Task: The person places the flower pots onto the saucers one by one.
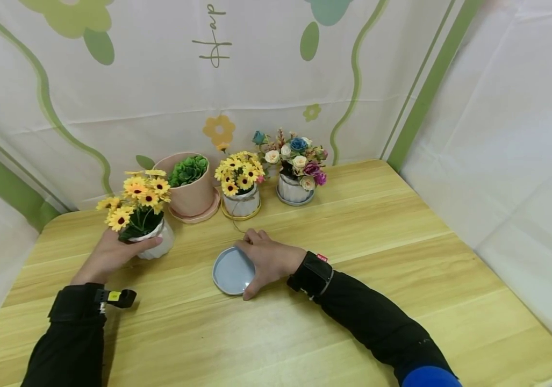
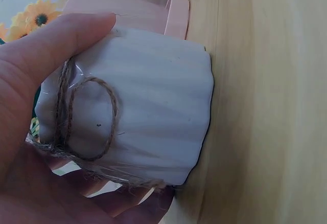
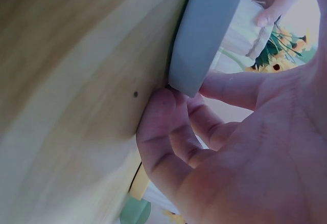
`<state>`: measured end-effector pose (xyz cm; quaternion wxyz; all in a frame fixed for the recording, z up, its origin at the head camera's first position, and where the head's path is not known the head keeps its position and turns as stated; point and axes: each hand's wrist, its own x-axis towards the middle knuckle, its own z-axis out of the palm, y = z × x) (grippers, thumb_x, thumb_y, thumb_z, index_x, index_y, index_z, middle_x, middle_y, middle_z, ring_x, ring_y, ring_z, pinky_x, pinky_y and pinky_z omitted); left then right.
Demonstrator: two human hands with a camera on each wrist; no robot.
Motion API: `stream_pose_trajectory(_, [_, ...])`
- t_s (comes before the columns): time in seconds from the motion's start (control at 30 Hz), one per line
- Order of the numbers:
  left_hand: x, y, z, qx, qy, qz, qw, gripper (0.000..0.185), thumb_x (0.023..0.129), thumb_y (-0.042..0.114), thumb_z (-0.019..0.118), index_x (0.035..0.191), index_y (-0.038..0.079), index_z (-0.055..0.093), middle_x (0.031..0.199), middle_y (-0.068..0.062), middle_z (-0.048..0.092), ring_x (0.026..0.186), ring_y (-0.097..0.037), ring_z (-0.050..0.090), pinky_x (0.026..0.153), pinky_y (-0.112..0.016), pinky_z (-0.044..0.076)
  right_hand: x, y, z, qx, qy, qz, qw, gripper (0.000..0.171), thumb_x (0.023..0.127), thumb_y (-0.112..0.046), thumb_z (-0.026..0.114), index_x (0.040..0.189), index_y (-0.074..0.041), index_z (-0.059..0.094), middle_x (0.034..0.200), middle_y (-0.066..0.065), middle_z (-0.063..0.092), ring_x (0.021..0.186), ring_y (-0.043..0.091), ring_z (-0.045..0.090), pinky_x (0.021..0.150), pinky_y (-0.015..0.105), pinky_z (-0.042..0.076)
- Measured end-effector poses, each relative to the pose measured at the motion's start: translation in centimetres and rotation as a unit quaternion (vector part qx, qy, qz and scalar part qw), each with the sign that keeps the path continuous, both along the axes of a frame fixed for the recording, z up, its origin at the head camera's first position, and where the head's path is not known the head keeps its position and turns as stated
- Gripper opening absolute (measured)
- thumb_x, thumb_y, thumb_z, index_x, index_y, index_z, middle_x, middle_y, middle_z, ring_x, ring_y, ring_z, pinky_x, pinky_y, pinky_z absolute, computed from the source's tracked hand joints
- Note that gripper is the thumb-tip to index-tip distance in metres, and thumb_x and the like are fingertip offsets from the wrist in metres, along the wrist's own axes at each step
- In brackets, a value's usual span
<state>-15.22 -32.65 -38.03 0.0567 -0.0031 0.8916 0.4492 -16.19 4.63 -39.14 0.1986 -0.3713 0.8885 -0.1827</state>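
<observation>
My left hand (image 1: 111, 253) grips a white ribbed flowerpot (image 1: 160, 244) of yellow sunflowers (image 1: 141, 198) at the table's left side. In the left wrist view, thumb and fingers wrap round the pot (image 2: 153, 101), which has a loop of twine (image 2: 115, 101) tied about it. Mid-table lies a round blue-grey saucer (image 1: 229, 271) with nothing on it. My right hand (image 1: 273, 259) holds this saucer by its right edge. Seen from the right wrist, curled fingertips (image 3: 159, 106) meet the rim of the saucer (image 3: 207, 35) close to the tabletop.
Along the back stand a pink pot (image 1: 191, 196) with a green succulent on a pink saucer, a second sunflower pot (image 1: 242, 204) on a yellow saucer, and a pot (image 1: 292, 189) of mixed roses on a blue-grey saucer. Behind them hangs a patterned cloth (image 1: 159, 91).
</observation>
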Motion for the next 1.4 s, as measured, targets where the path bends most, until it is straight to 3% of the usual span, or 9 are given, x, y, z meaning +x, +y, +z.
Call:
stream_pose_trajectory(0.17, [0.1,0.7,0.1,0.000,-0.001,-0.016,0.9999,0.105,0.094,0.040,0.081,0.171,0.013,0.014,0.169,-0.022,0.031,0.153,-0.044,0.032,0.118,-0.065,0.033,0.0,0.0,0.0,0.000,0.000,0.001,1.000,0.116,0.071,-0.052,0.097,0.163,-0.014,0.038,0.143,0.005,0.039,0.129,0.023,0.038,0.105,0.033,0.051])
stream_pose_trajectory(0.33, [0.3,1.5,0.3,-0.007,0.004,-0.027,0.9996,0.100,0.095,0.040,0.081,0.169,0.014,0.020,0.165,-0.017,0.038,0.148,-0.036,0.038,0.111,-0.047,0.039,0.0,0.0,0.1,0.001,-0.001,0.001,1.000,0.116,0.071,-0.052,0.097,0.163,-0.014,0.038,0.143,0.004,0.039,0.129,0.022,0.038,0.105,0.033,0.051])
stream_pose_trajectory(0.43, [0.4,1.9,0.3,-0.007,0.009,-0.034,0.9994,0.098,0.095,0.039,0.081,0.168,0.014,0.022,0.163,-0.016,0.040,0.146,-0.033,0.039,0.110,-0.043,0.039,0.0,0.0,0.0,0.003,0.001,0.001,1.000,0.116,0.071,-0.053,0.097,0.163,-0.014,0.038,0.142,0.004,0.040,0.129,0.022,0.038,0.106,0.033,0.050])
stream_pose_trajectory(0.63, [0.4,2.5,0.3,-0.001,0.011,-0.043,0.9990,0.099,0.095,0.038,0.081,0.169,0.014,0.020,0.163,-0.016,0.040,0.147,-0.034,0.039,0.112,-0.045,0.038,0.0,0.0,0.0,0.003,0.003,0.002,1.000,0.115,0.071,-0.053,0.096,0.163,-0.014,0.038,0.142,0.004,0.040,0.129,0.022,0.038,0.106,0.033,0.051])
stream_pose_trajectory(1.07, [0.3,3.9,0.3,0.033,0.008,-0.060,0.9976,0.105,0.093,0.035,0.084,0.170,0.015,0.015,0.166,-0.018,0.035,0.153,-0.039,0.033,0.122,-0.066,0.030,0.0,0.0,0.0,0.005,0.004,0.000,1.000,0.116,0.071,-0.053,0.096,0.163,-0.014,0.038,0.144,0.004,0.040,0.130,0.022,0.038,0.106,0.033,0.051])
stream_pose_trajectory(1.4, [0.5,5.0,0.1,0.034,0.014,-0.080,0.9961,0.106,0.093,0.034,0.084,0.170,0.017,0.014,0.166,-0.017,0.036,0.153,-0.039,0.033,0.122,-0.066,0.030,0.0,0.1,0.0,0.000,0.004,0.003,1.000,0.114,0.072,-0.053,0.096,0.162,-0.015,0.038,0.146,0.006,0.040,0.130,0.023,0.038,0.106,0.034,0.050])
